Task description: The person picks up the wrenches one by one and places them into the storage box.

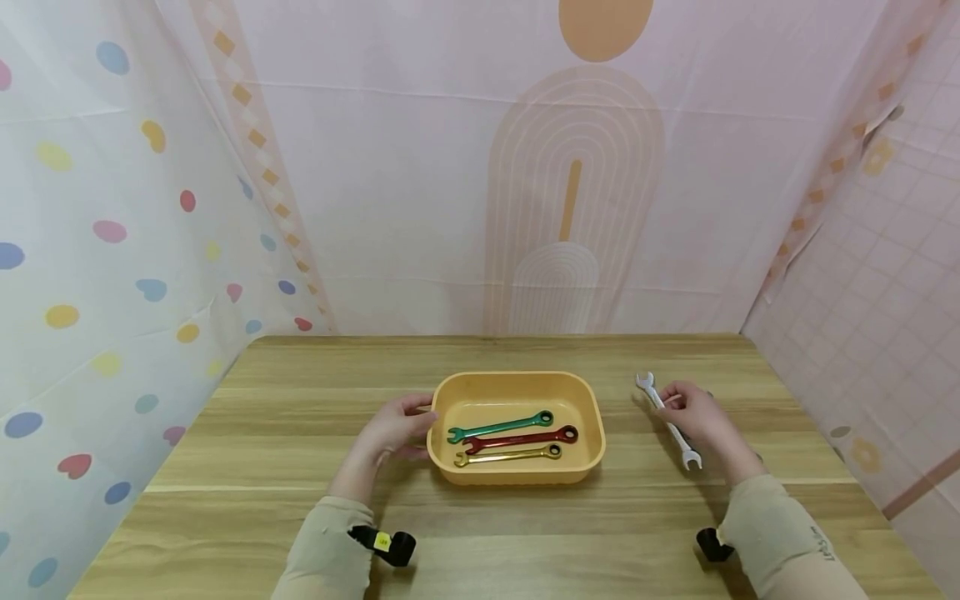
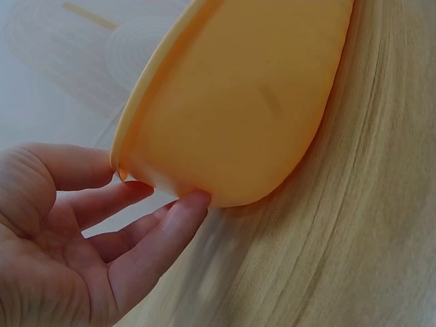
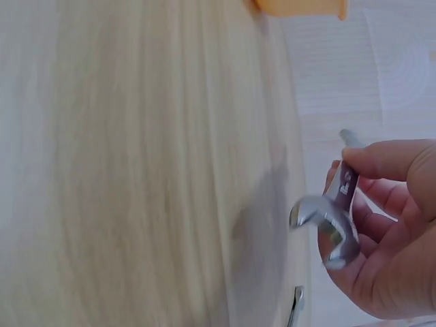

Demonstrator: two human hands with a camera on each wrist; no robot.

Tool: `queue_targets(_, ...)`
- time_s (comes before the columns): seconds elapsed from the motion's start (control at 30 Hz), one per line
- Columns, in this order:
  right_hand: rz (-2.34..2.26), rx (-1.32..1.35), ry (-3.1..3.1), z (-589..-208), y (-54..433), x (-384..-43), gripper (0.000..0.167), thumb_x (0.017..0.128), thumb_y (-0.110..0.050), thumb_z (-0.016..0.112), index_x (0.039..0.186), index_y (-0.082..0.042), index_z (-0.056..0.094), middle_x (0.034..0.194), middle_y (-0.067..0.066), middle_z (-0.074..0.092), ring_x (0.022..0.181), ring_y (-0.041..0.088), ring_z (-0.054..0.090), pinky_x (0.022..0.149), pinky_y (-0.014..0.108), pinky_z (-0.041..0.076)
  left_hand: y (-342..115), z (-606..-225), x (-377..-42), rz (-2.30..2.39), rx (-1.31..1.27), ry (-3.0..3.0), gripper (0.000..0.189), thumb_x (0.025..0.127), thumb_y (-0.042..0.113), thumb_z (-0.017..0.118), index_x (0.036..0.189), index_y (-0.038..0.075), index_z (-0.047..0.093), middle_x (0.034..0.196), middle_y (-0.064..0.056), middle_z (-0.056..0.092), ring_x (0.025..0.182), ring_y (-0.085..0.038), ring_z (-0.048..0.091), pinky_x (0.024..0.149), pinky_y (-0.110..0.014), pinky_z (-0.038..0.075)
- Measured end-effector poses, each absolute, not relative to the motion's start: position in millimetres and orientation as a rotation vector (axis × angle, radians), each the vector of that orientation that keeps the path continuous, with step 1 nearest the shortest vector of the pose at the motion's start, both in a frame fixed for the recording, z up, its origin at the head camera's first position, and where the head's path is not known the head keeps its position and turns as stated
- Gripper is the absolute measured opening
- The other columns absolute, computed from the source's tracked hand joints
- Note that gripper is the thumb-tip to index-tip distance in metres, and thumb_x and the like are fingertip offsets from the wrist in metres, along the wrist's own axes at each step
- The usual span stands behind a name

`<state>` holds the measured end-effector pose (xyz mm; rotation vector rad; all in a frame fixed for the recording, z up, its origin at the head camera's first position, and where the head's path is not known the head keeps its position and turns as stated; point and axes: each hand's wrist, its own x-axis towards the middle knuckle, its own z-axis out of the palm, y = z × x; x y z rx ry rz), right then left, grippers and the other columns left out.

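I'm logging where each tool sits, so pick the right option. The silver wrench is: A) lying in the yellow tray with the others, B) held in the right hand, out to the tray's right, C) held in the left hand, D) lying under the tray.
B: the right hand pinches the silver wrench, clear of the yellow tray, which holds only the green wrench, red wrench and gold wrench.

Staged booth — printed backdrop (image 1: pixel 420 192) sheets round wood table (image 1: pixel 262 467).
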<state>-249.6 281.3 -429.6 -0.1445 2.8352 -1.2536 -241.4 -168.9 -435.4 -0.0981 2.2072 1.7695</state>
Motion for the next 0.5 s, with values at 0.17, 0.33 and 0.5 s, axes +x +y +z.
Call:
queue_targets(0.17, -1.578, -0.119, 2.643, -426.2, 275.4, -250.2, 0.022, 0.089, 0.005, 0.06, 0.104, 0.016, 0.049, 0.075, 0.001, 0.055, 0.062, 0.008, 0.049, 0.053, 0.02, 0.041, -169.1, -435.0, -240.2, 1.764, -0.086, 2.208, 0.046, 0.1, 0.007, 0.056, 0.143, -0.004, 0.046, 0.125, -0.026, 0.052, 0.097, -0.03, 0.064, 0.065, -0.041, 0.059)
queue_targets(0.33, -1.668, -0.073, 2.532, -417.3, 268.9, -250.4, 0.023, 0.093, 0.003, 0.058, 0.111, 0.013, 0.047, 0.08, 0.0, 0.055, 0.063, 0.007, 0.05, 0.051, 0.021, 0.042, -169.0, -434.9, -239.9, 1.766, -0.08, 2.211, 0.047, 0.1, 0.007, 0.057, 0.144, -0.004, 0.045, 0.125, -0.026, 0.052, 0.097, -0.03, 0.064, 0.065, -0.041, 0.059)
queue_targets(0.5, -1.674, -0.073, 2.515, -405.8, 259.9, -250.7, 0.028, 0.094, 0.0, 0.059, 0.117, 0.012, 0.048, 0.084, 0.001, 0.056, 0.067, 0.008, 0.052, 0.055, 0.024, 0.047, -168.9, -435.6, -240.0, 1.764, -0.075, 2.217, 0.047, 0.1, 0.008, 0.057, 0.144, -0.005, 0.044, 0.125, -0.026, 0.051, 0.098, -0.031, 0.064, 0.066, -0.042, 0.059)
